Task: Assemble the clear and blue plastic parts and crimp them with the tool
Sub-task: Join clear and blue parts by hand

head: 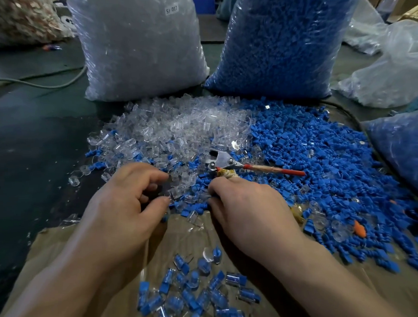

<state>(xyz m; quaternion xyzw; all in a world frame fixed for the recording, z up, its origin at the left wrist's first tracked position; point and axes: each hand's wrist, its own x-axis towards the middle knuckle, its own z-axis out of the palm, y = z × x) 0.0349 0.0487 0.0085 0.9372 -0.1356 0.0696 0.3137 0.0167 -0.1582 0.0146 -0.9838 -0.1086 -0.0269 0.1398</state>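
The left hand [128, 198] is curled, its thumb and fingertips pinching a clear piece [176, 192] at the near edge of the heap. Just to its right, the right hand [249, 207] lies knuckles-up with fingers curled around the cord-wrapped handle of the tool [221, 158]. What its fingertips touch beneath is hidden. The tool's metal head points left just beyond the hands, while its other handle, red, sticks out to the right over the blue parts.

Both hands work over a sheet of cardboard [181, 238]. Near the person, between the forearms, lies a scatter of joined pieces [198, 298] – clear shells with blue inserts.

Beyond the hands the loose stock spreads out: a pile of clear pieces [176, 128] on the left and a pile of blue pieces [310, 147] on the right, the two mixing where they meet. An orange piece [359, 228] lies among the blue ones at the near right.

At the far side stand two full plastic sacks side by side – a sack of clear pieces [136, 44] on the left, a sack of blue pieces [283, 42] on the right. Another blue-filled sack [402, 146] lies at the right edge. A grey cable [40, 83] runs across the dark floor at far left.
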